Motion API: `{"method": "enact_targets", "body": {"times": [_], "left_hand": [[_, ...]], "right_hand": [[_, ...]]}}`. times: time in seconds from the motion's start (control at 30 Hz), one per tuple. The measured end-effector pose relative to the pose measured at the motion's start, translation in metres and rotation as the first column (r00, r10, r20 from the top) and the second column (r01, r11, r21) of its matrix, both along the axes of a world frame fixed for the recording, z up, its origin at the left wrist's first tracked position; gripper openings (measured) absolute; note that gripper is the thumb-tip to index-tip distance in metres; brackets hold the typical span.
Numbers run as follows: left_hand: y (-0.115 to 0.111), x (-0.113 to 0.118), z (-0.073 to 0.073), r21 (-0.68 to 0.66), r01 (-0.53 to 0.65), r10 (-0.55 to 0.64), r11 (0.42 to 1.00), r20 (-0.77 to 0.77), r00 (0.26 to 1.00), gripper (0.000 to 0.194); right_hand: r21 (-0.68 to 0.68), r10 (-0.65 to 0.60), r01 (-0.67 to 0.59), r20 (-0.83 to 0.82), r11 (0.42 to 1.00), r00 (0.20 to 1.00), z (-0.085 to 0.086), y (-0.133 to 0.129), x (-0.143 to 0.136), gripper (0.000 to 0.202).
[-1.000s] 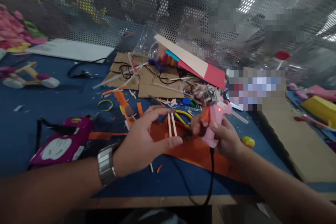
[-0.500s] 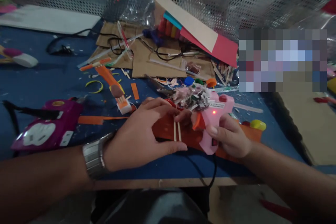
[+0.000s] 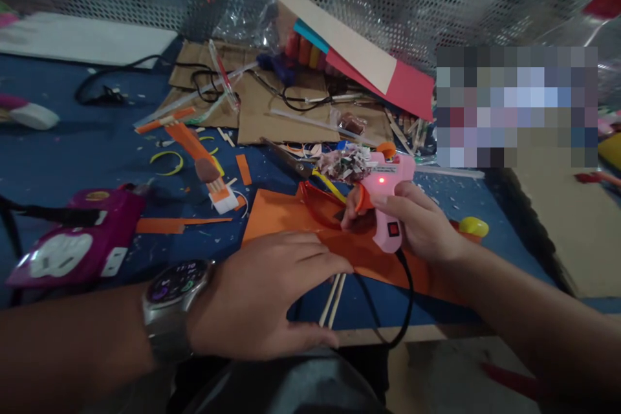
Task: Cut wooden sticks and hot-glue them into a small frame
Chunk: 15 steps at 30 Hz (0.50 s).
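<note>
The left hand (image 3: pixel 259 294), the nearer one, pinches two thin, pale wooden sticks (image 3: pixel 330 301) end to end between thumb and forefinger, their long axis slanting away and slightly rightward. Beyond, rightward, the right hand (image 3: pixel 429 223) grips a pink plastic glue gun (image 3: pixel 387 202), pointing left, apart from the sticks.

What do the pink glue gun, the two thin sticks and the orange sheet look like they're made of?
Pink glue gun: probably hard plastic, smooth and satin, given its even colour and moulded shape.
Two thin sticks: likely bare wood, matt, from their pale cream tone, though no grain shows.
Orange sheet: thin, flat and matt; possibly paper, card or foam, can't tell.
</note>
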<state>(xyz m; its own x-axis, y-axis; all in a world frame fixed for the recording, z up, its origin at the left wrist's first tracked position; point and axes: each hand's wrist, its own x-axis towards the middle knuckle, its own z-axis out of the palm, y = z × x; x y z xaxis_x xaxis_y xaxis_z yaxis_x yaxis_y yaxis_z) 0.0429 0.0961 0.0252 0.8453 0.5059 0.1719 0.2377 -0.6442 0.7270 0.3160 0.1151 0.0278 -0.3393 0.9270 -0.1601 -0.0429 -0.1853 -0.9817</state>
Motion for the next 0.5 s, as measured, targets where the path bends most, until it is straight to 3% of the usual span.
{"method": "enact_targets", "body": {"times": [0.13, 0.3, 0.4, 0.5], "left_hand": [[0.0, -0.002, -0.001, 0.086, -0.033, 0.037, 0.996, -0.041, 0.998, 0.057], [-0.002, -0.002, -0.002, 0.195, 0.011, 0.002, 0.981, -0.064, 0.998, 0.053], [-0.003, -0.002, -0.001, 0.242, 0.009, 0.011, 0.97, -0.081, 0.997, 0.05], [-0.002, -0.002, 0.0, 0.276, 0.019, 0.011, 0.961, -0.106, 0.994, 0.056]], "right_hand": [[0.042, -0.014, 0.011, 0.071, 0.999, 0.997, 0.003, -0.001, 0.002, 0.037], [0.065, -0.018, 0.013, 0.075, 0.998, 0.997, 0.017, -0.003, 0.006, 0.041], [-0.034, 0.067, -0.067, -0.008, 0.997, 0.998, 0.024, -0.005, 0.011, 0.04], [-0.197, 0.221, -0.248, -0.152, 0.948, 0.963, 0.027, -0.005, 0.016, 0.039]]}}
